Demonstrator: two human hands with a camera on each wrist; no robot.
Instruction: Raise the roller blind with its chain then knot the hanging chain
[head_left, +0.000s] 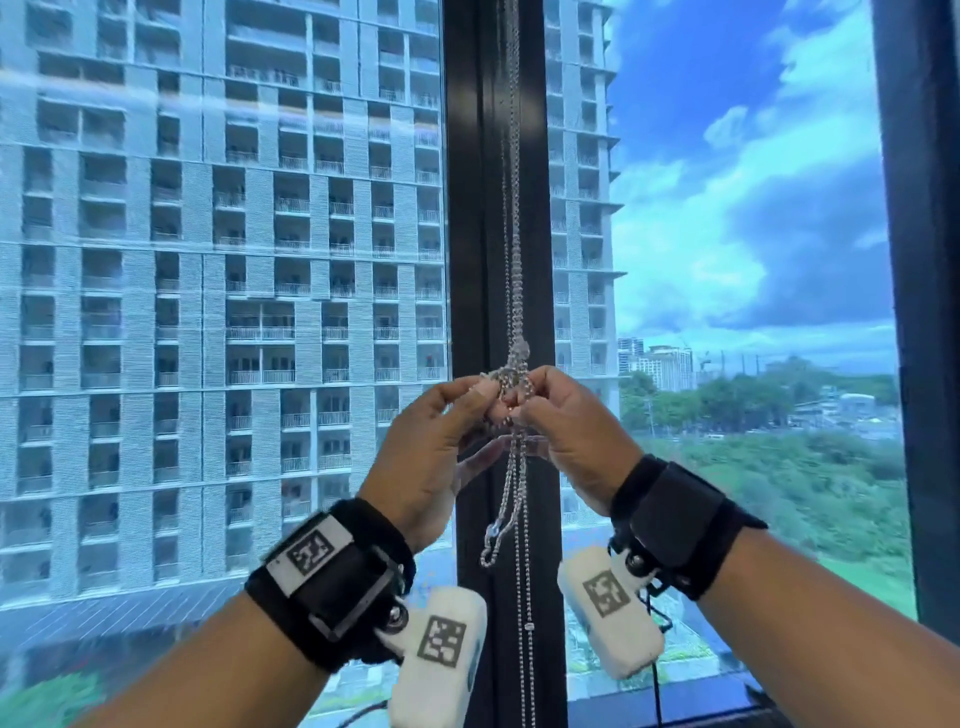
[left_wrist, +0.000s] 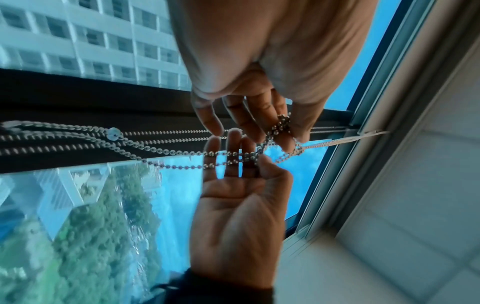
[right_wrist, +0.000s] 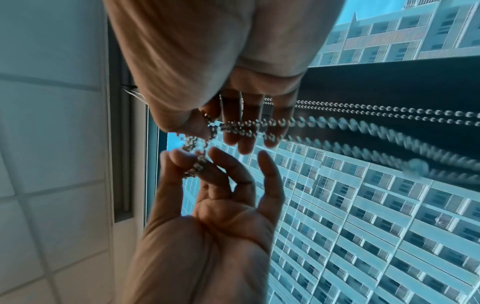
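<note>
A silver bead chain (head_left: 515, 291) hangs twisted in front of the dark window post. At chest height it bunches into a tangle of loops (head_left: 511, 379). My left hand (head_left: 485, 395) pinches that bunch between thumb and fingertips, which the right wrist view shows as a chain clump (right_wrist: 197, 164). From the other side my right hand (head_left: 519, 402) pinches the strands, thumb against fingers, at the chain (left_wrist: 249, 158). Below the hands a short doubled loop (head_left: 493, 540) dangles. No blind fabric covers the glass in the head view.
The dark window post (head_left: 472, 208) stands between two large glass panes. Straight chain strands (head_left: 529, 649) run on down past the wrists toward the sill (head_left: 675, 701). White ceiling tiles (left_wrist: 415, 185) and the window's upper frame appear in the wrist views.
</note>
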